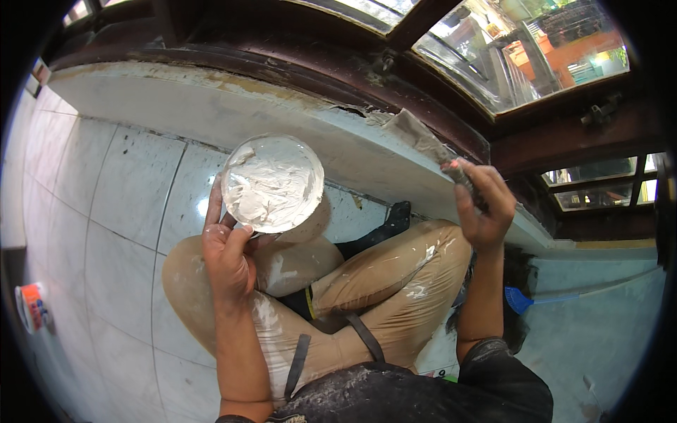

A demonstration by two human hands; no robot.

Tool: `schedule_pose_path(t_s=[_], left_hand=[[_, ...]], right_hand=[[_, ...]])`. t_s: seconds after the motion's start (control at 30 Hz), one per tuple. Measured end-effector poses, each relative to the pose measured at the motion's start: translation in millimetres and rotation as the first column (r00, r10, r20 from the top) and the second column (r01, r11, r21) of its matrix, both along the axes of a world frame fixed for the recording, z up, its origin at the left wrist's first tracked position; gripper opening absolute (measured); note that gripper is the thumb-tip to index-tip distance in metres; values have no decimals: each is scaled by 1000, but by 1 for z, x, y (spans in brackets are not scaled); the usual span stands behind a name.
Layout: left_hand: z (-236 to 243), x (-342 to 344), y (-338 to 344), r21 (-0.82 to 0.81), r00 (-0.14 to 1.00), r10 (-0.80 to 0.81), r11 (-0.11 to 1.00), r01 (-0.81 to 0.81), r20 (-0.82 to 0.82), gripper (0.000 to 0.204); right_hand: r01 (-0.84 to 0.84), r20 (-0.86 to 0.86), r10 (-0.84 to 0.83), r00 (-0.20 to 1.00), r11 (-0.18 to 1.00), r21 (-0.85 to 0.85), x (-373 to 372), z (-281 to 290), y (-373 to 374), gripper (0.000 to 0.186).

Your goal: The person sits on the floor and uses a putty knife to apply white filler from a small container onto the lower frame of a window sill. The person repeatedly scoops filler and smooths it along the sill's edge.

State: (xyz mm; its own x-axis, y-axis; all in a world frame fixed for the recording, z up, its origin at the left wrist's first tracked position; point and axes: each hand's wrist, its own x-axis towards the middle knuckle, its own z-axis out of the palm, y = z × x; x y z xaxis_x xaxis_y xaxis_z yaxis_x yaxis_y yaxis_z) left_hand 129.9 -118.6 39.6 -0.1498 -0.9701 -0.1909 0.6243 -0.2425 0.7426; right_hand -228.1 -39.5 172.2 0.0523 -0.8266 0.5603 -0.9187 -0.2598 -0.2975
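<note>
My left hand (231,264) grips a round container of white putty (275,185) by its rim and underside, above my crossed legs. The putty's surface is rough and scooped. In my right hand (486,206) is a putty knife (417,135), its handle wrapped by my fingers. The knife's wide blade, coated with putty, lies at the top edge of the low white wall ledge (338,137), just below the dark wooden window frame (303,74). Near the blade tip the ledge edge looks broken and rough.
White floor tiles (127,190) with dark joints spread to the left. At the far left stands a white and orange tub (33,308). A blue-headed broom or brush (518,300) with a long handle lies to the right. Glass window panes (529,49) rise above the ledge.
</note>
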Motion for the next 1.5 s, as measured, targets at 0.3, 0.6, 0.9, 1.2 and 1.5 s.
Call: schedule_pose_path(t_s=[0.3,0.6,0.9,1.2,1.5], left_hand=[[-12,3,1,-75,997,-78,994,77,-22,91],[-11,8,1,35,998,-8,999,10,-58,88],[-10,6,-3,-18,999,25,1000,-26,-34,86],[-6,8,-3,-4,999,38,999,-38,-20,86],[-6,7,-2,-9,1000,24,1000,-24,9,86]], right_hand=[[-95,209,66,976,987,132,100,-65,36,47],[-31,-352,69,934,993,111,84,-81,84,62],[19,196,-23,980,1000,24,47,-26,12,40],[47,86,-49,995,999,16,39,-38,-24,38],[87,66,-87,994,996,10,15,-44,-21,40]])
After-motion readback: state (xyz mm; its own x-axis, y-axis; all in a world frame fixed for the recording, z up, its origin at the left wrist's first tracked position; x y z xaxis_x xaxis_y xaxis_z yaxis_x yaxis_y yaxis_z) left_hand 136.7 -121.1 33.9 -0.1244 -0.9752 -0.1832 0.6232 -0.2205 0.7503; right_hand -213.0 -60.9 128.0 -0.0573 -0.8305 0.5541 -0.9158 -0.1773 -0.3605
